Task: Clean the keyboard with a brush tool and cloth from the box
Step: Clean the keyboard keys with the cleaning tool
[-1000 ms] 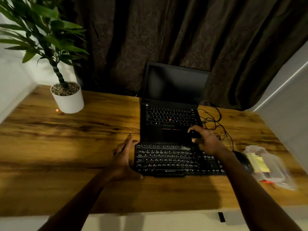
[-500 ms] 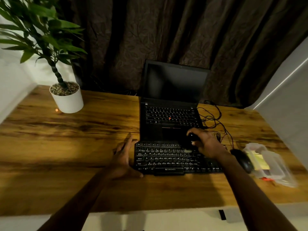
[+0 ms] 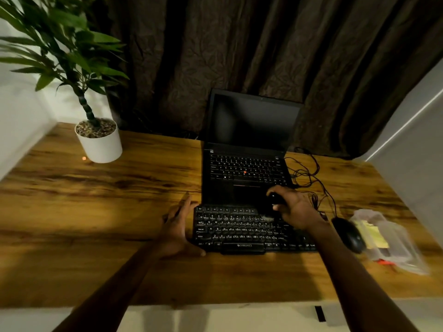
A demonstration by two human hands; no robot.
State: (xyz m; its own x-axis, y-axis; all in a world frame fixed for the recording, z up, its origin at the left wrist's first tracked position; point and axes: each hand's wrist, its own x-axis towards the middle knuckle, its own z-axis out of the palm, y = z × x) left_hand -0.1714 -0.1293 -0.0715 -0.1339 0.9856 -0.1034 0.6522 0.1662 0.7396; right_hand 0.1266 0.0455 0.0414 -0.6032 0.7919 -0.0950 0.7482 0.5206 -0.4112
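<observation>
Subject of the task: a black, rectangular external keyboard (image 3: 251, 232) with white legends, lying flat on a brown wood-grain desk (image 3: 96, 212), its far edge just beside the near edge of an open black laptop (image 3: 247, 168) whose screen is dark. The left hand (image 3: 177, 226) lies on the desk with its fingers straight, set along the keyboard's left edge, and the thumb reaches to the near left corner; it grips nothing. The right hand (image 3: 296, 209) is curled round a black-handled brush tool (image 3: 274, 200). The brush's pale bristles are down on the upper key rows, right of the keyboard's middle; blur hides which keys they touch. A black computer mouse (image 3: 348, 234) sits just beside the keyboard's right end. Next to the mouse, on its right, stands a clear plastic box (image 3: 402, 248) with a yellow item inside, which cannot be identified. Thin black cables (image 3: 309, 173) lie tangled on the desk to the right of the laptop. A green leafy plant in a white round pot (image 3: 100, 144) stands at the far left of the desk. A dark brown patterned curtain (image 3: 239, 44) hangs behind the desk.
</observation>
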